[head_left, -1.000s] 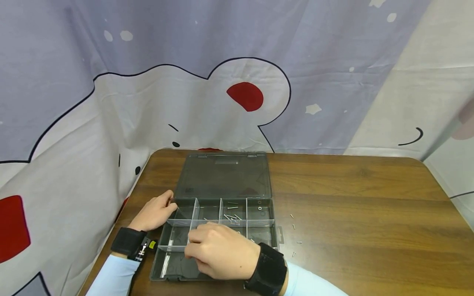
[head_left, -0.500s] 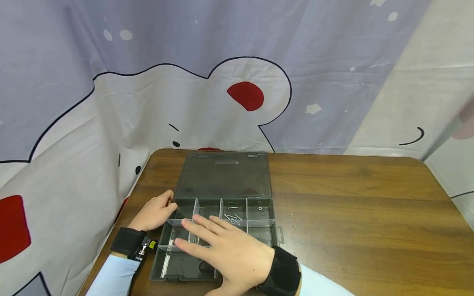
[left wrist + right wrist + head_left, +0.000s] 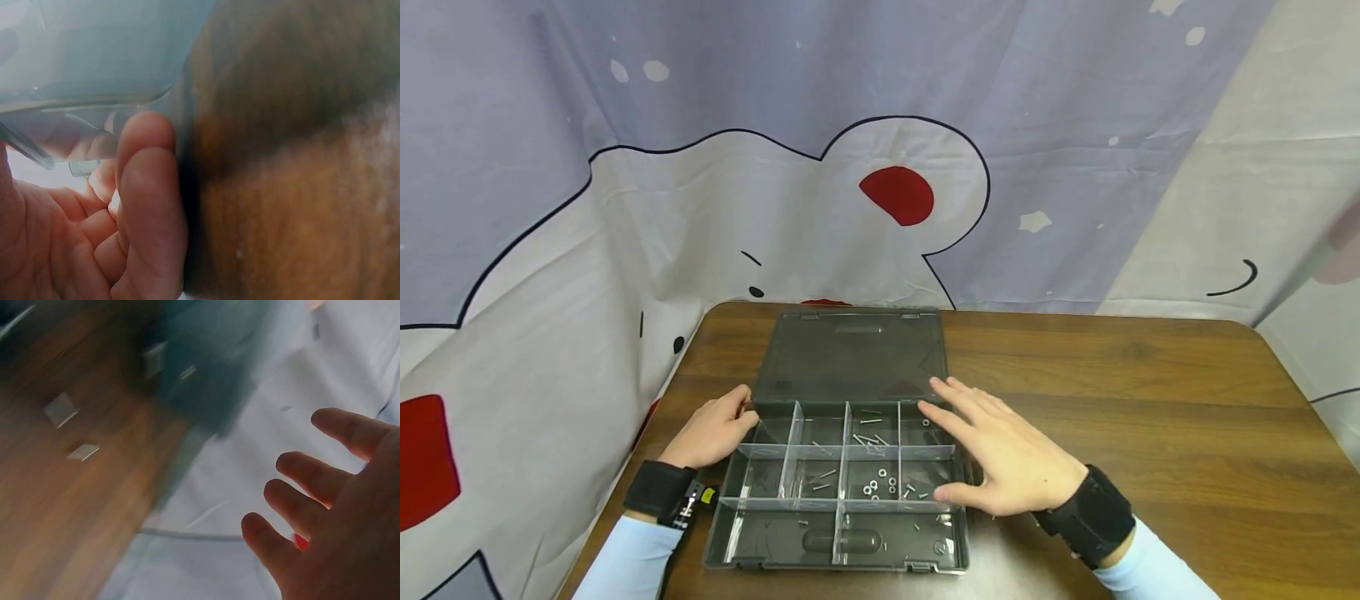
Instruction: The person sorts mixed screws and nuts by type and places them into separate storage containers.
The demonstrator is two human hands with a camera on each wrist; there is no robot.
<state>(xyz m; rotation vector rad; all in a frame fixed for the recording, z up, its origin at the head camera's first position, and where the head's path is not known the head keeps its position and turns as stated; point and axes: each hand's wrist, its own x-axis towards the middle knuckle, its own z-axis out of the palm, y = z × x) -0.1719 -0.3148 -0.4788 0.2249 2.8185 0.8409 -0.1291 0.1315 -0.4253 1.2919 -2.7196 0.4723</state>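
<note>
A smoky clear compartment box (image 3: 782, 504) lies on the table with its lid (image 3: 853, 358) laid back. My left hand (image 3: 711, 433) grips the box's left side near the back, the thumb by its rim; in the left wrist view its fingers (image 3: 150, 206) curl beside the box wall. My right hand (image 3: 1015, 458) has its fingers spread, holds nothing, and hovers over the box's right edge, covering part of the right compartments. Long screws (image 3: 871, 439) lie in a back compartment, nuts (image 3: 882, 472) in the middle one before it, and shorter screws (image 3: 823, 487) left of those.
The wooden table (image 3: 1150, 400) stretches to the right of the box. A patterned cloth (image 3: 1075, 167) hangs behind it and along the left. In the right wrist view, pale blurred pieces (image 3: 83, 452) show against the wood.
My right hand has gone from curled over the box's front middle to spread, moving right to the box's right edge and uncovering the middle compartments. The left hand has stayed put.
</note>
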